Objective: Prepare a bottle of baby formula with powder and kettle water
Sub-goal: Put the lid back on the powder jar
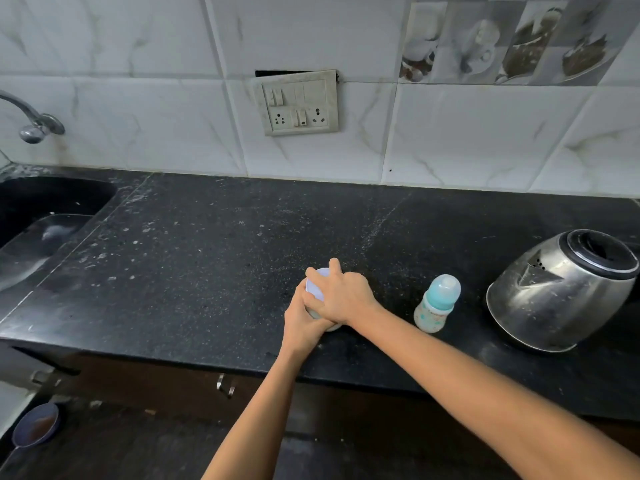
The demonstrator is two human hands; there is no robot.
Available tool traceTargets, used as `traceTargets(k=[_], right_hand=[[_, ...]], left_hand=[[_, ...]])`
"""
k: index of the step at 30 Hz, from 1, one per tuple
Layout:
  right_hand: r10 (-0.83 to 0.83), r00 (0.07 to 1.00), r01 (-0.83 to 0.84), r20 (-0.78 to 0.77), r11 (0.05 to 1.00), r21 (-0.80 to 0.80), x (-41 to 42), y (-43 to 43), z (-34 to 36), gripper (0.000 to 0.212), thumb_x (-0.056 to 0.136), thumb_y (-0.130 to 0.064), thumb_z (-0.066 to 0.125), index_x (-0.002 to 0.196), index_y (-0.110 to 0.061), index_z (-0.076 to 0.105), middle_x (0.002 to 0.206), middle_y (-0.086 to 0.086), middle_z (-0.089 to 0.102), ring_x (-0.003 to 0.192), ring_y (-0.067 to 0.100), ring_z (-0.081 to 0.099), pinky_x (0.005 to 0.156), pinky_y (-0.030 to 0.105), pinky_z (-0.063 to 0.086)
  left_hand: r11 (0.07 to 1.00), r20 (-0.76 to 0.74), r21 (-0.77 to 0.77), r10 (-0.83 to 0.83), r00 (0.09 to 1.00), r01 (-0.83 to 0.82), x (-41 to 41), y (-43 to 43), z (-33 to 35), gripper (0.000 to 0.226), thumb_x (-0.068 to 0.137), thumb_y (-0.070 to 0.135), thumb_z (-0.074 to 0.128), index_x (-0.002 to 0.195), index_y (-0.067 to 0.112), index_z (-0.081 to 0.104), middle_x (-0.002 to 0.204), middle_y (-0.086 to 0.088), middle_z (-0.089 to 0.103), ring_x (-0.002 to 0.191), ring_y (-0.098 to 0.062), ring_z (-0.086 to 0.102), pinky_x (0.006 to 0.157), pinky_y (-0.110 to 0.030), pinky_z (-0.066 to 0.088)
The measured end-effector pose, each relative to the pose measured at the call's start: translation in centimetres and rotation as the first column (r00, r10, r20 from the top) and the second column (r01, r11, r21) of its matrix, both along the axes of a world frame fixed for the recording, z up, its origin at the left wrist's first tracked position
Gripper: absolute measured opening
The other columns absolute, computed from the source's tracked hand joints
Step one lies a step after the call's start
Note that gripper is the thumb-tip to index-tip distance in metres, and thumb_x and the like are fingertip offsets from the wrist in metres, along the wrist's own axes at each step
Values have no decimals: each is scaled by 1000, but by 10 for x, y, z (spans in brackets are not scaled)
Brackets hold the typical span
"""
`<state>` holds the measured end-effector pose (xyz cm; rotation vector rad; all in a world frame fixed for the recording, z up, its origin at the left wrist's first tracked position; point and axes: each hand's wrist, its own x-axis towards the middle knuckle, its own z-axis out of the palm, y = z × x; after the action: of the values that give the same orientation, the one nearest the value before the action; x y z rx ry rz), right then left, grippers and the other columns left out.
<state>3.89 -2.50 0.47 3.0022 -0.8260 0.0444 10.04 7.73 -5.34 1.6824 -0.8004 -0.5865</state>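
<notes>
A small white container with a pale lilac lid [316,285] stands on the black counter [207,254] near its front edge. My left hand [304,322] wraps around the container's body from below. My right hand [341,294] lies over the lid, fingers curled on its rim. Most of the container is hidden by both hands. To the right stands a baby bottle [437,303] with a teal collar and clear cap on, upright and untouched. A steel kettle [561,289] with a black lid sits further right.
A sink [41,223] is set into the counter at the left, with a tap [33,123] above it. A switch and socket plate [299,103] hangs on the tiled wall. A cabinet handle [225,384] shows below the counter edge. A blue dish [36,424] lies low at the left.
</notes>
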Motion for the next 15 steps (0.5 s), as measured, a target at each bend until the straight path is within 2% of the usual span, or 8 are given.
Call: traceTargets(k=[2,3,5,6,8,10,13,15], right_hand=[[-151,983,137,103,982,133,-5,7,-3,64,91,-66,33,143,-29,32,123,13,44,80,36,62,63,36,41],[-228,957,176,177,947,269,-11,9,-6,64,92,-65,34,144,-28,31,124,11,44,89,36,61,71,38,45],[-369,857,122,360,823,554,-34,15,-11,61,94,-59,37,146,-28,31,128,7,46,103,27,57,85,39,46],[-409,798,67,442,790,610,-49,19,-14,58,94,-55,40,144,-26,34,128,6,47,101,20,58,87,34,47],[-406,727,19,554,818,575,-81,26,-27,50,94,-41,52,138,-19,43,122,4,51,78,7,58,78,22,49],[-429,638,49,640,852,522,-115,28,-44,43,89,-23,66,128,-13,50,113,5,53,67,10,56,67,16,48],[-535,469,200,703,839,505,-159,17,-65,47,78,-4,76,117,-8,50,104,3,48,74,11,55,66,14,48],[-597,429,260,678,800,540,-179,3,-72,52,78,0,75,121,-8,48,112,4,45,83,11,55,73,23,52]], left_hand=[[1000,-16,4,-2,1000,2,2,1,-1,81,55,37,85,117,66,42,114,34,59,105,10,57,73,-5,46],[1000,-16,-4,-6,1000,6,2,1,-1,78,57,39,85,118,65,43,114,32,59,105,9,57,73,-5,47],[1000,-9,-23,-14,1000,14,1,1,-1,72,63,46,84,121,61,44,118,30,59,109,7,57,78,-6,47],[999,2,-30,-15,1000,16,0,1,-1,72,63,50,83,122,60,43,121,30,57,112,6,56,82,-8,47],[999,36,-38,-22,999,23,-2,0,-2,81,62,53,83,132,51,40,131,27,52,122,4,49,95,-16,43],[999,77,-33,-5,997,7,-4,0,-7,95,62,45,85,143,33,37,145,15,43,134,-4,40,109,-29,36],[997,114,-18,72,991,-71,-12,2,-16,110,59,34,93,148,23,30,152,5,31,139,-9,29,114,-31,26],[992,117,-15,127,985,-126,-18,2,-23,107,57,30,94,144,24,31,144,5,33,134,-11,31,110,-29,29]])
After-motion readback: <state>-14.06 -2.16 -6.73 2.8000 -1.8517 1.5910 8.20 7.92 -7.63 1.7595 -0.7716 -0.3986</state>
